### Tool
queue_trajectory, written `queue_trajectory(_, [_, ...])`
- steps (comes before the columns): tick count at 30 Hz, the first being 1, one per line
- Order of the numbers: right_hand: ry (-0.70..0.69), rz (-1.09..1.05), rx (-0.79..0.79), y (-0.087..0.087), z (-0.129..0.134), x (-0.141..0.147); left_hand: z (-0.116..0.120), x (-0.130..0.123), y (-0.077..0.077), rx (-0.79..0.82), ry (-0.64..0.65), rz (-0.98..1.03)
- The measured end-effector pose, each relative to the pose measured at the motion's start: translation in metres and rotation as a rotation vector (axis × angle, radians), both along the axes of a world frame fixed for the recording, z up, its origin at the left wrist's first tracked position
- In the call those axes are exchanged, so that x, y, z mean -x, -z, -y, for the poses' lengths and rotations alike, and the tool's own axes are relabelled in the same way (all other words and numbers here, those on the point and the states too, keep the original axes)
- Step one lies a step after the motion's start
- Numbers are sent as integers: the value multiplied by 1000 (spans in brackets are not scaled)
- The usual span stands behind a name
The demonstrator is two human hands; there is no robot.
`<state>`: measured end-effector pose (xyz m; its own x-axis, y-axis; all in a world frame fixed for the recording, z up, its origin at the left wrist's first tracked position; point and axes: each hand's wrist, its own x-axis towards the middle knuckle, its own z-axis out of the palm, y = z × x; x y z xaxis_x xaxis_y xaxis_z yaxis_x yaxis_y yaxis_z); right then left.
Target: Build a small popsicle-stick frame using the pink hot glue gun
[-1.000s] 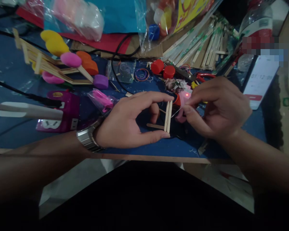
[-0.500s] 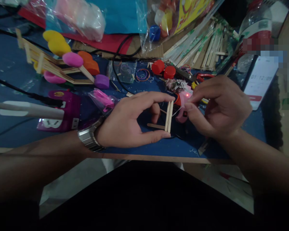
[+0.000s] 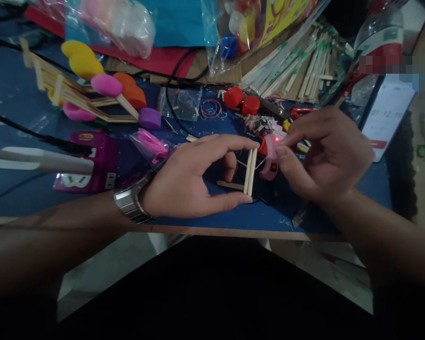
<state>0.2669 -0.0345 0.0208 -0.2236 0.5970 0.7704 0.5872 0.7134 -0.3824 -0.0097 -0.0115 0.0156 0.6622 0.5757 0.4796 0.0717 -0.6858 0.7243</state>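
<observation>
Sticks [image 3: 250,174] spanned by arched left hand [image 3: 184,179]; right hand [image 3: 320,156] curled in pinch.

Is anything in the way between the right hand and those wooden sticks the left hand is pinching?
Nothing visible blocks the right hand from the wooden sticks. A thin pale strand crosses part of the gap; a pink tool shows there, apparently lower, on the table.

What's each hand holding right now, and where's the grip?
Left hand: paired wooden sticks, pinched at both ends between thumb and index finger. Right hand: thumb and forefinger close together; what they hold, if anything, can't be told.
</observation>
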Motion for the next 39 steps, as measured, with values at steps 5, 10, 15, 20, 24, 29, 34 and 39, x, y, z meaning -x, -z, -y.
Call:
queue_trajectory(5, [-28,-5,-39,2,-4,1,0,0,0,4,0,-6])
queue_trajectory(10, [-12,-30,-31,0,-3,2,1,-1,1,22,-5,4])
queue_trajectory(15, [30,5,-24,0,-2,0,0,-1,1,8,1,0])
queue_trajectory(20, [42,-19,-21,2,-4,-1,0,0,-1,-24,-10,-1])
queue_trajectory(24, [64,-40,-7,2,-3,-1,-1,0,0,-23,3,-1])
queue_trajectory(29, [62,-30,15,0,-1,0,0,-1,2,11,-2,10])
queue_trajectory(34, [55,-42,6,0,-2,0,2,-1,0,18,-10,-6])
queue_trajectory(39, [58,-27,20,0,-2,-1,2,-1,-1,16,-8,-21])
